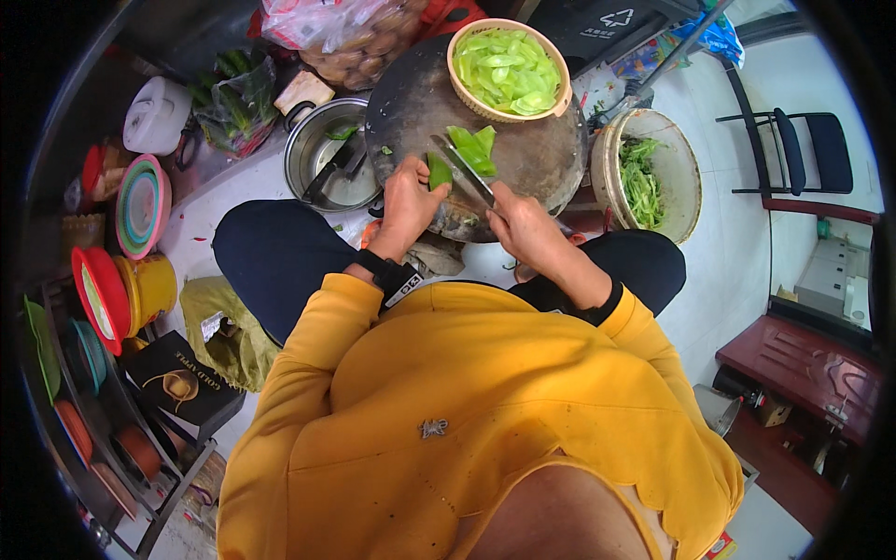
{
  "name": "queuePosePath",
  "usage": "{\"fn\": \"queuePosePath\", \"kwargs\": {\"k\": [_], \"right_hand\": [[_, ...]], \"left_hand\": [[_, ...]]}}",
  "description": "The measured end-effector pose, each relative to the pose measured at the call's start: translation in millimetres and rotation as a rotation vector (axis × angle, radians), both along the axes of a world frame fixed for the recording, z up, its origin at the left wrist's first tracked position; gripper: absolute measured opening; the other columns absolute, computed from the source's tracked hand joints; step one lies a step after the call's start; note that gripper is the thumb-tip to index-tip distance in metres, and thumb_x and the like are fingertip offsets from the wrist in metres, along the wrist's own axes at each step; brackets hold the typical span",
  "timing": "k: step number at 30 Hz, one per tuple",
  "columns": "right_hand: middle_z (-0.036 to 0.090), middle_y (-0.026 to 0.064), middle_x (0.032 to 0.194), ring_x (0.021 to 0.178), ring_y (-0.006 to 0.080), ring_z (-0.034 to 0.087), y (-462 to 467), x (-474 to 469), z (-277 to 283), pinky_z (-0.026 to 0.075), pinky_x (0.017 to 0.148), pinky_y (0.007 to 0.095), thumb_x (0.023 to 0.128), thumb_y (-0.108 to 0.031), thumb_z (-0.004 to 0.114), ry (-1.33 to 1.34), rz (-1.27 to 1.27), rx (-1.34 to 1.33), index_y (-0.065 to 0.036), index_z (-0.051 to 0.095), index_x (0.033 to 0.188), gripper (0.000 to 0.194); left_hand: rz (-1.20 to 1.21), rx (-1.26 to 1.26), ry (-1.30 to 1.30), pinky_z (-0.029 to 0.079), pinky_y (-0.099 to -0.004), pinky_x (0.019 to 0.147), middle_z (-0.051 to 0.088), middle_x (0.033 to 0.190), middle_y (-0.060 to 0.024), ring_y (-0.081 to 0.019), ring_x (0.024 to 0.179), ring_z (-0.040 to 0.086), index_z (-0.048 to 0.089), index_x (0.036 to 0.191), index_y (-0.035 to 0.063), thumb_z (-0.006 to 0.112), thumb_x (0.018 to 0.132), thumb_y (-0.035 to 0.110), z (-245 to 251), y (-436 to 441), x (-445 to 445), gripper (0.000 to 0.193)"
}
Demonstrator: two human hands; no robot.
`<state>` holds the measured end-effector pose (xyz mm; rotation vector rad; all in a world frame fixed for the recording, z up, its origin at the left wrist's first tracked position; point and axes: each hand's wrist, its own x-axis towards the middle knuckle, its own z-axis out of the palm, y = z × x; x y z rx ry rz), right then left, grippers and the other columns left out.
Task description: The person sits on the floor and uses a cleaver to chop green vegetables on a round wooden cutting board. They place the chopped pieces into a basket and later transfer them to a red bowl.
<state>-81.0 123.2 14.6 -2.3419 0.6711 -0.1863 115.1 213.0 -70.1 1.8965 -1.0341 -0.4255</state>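
Note:
My left hand (409, 199) holds a green pepper piece (439, 171) between thumb and fingers over the near left part of a round wooden chopping block (539, 157). In my right hand (521, 217) is a knife (465, 168) by its handle, the blade pointing away and to the left, just right of that piece. More green pepper pieces (476, 150) lie on the block against the far side of the blade. At the block's far edge stands a round plastic basket (458, 80) full of thin pale green vegetable slices (511, 70).
Left of the block is a steel pot (290, 157) with a black-handled knife (329, 175) and a green scrap in it. A white bucket (689, 150) with leafy green trimmings (640, 182) stands to the right. Behind are a bag of potato-like roots (367, 49) and a dark bin (609, 35).

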Motion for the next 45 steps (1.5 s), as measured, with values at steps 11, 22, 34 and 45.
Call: {"fn": "queuePosePath", "kwargs": {"k": [11,22,34,45], "right_hand": [[0.064,0.0332,0.075,0.077,0.0539,0.064,14.2,13.5,34.7,0.051,0.068,0.0599,0.092,-0.007,0.060,0.247,0.062,0.160,0.003,0.048,0.106,0.021],[0.065,0.0304,0.078,0.076,0.0534,0.063,1.7,21.7,-12.7,0.051,0.068,0.0562,0.091,-0.008,0.061,0.021,0.013,0.155,0.005,0.054,0.102,0.019],[0.064,0.0282,0.077,0.078,0.0516,0.063,8.0,-3.7,-22.7,0.050,0.068,0.0561,0.092,-0.006,0.063,-0.009,-0.072,0.064,0.003,0.050,0.098,0.018],[0.063,0.0280,0.074,0.076,0.0519,0.063,15.0,18.0,-12.4,0.049,0.065,0.0561,0.093,-0.006,0.063,0.124,-0.056,-0.003,0.003,0.046,0.103,0.021]], "left_hand": [[0.072,0.178,0.085,0.054,-0.0388,0.065,0.070,0.076,-0.0177,-0.0307,0.072,0.071,0.063,0.084,-0.0030,0.082,0.072,0.018,11.5,-2.6,-2.7,0.031],[0.045,0.129,-0.140,0.053,-0.0460,0.070,0.064,0.085,-0.0159,-0.0382,0.079,0.068,0.056,0.090,0.0028,0.080,0.073,0.016,11.4,-3.9,-14.0,0.033],[0.030,-0.033,-0.068,0.054,-0.0431,0.070,0.062,0.089,-0.0170,-0.0338,0.079,0.066,0.065,0.092,-0.0006,0.083,0.074,0.010,-1.0,-10.6,-12.8,0.028],[0.109,0.168,-0.007,0.055,-0.0421,0.065,0.066,0.069,-0.0191,-0.0387,0.068,0.069,0.059,0.079,-0.0013,0.079,0.072,0.018,1.4,-21.5,-8.6,0.029]]}}
